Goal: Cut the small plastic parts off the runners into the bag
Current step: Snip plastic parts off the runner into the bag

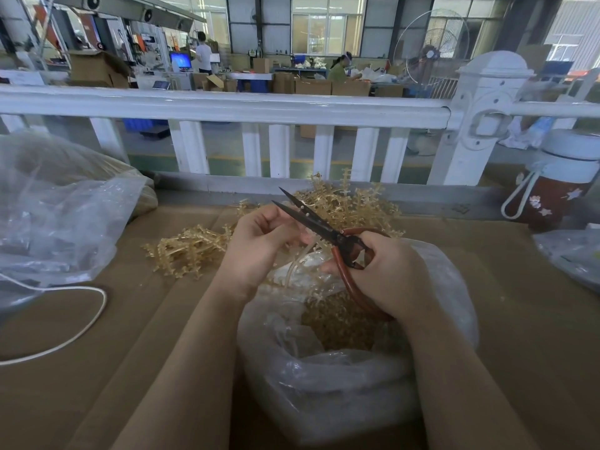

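Note:
My right hand [386,271] grips black scissors [311,219] with reddish-brown handles; the blades are parted and point up and to the left. My left hand [259,241] pinches a translucent amber runner [308,251] just under the blades, above the mouth of a clear plastic bag [324,378]. The bag holds many small amber parts [341,323]. Piles of uncut amber runners lie on the table: one pile [188,248] to the left of my hands, another pile [354,203] behind them.
A large crumpled clear bag [58,216] sits at the left with a white cord [81,316] looping in front of it. A red and white bottle [552,190] stands at the right. A white railing [227,108] runs behind the cardboard-covered table [519,319].

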Available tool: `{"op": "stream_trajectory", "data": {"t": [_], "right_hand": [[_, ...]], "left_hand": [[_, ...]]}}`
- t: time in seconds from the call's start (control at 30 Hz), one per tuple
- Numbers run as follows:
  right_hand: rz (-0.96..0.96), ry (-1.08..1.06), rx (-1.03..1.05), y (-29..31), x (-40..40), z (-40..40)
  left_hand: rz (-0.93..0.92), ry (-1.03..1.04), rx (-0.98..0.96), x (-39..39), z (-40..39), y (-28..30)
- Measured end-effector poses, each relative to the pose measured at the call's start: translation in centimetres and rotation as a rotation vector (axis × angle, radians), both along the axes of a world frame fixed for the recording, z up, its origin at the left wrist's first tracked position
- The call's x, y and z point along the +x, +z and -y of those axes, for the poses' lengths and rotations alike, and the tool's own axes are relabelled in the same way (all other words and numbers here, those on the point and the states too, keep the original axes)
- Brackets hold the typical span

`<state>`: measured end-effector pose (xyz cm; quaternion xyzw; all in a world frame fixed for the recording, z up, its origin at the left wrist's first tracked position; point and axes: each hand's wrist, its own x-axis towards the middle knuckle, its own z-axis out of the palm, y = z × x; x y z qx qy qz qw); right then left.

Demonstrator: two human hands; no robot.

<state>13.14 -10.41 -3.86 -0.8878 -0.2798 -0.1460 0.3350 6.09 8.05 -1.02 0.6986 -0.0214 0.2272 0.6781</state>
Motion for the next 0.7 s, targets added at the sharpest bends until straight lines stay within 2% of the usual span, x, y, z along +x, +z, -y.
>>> {"op": "stream_trajectory", "data": {"t": [0.47,0.7], "right_hand": [[-0.036,0.018,0.058,-0.21,0.01,-0.06],[-0.052,0.024,0.060,-0.16,0.03,-0.07]], "left_hand": [[0.055,-0.012,-0.062,0.34,0.10,-0.58],[0.045,-0.021,-0.012,0.49,-0.05,-0.74]]}}
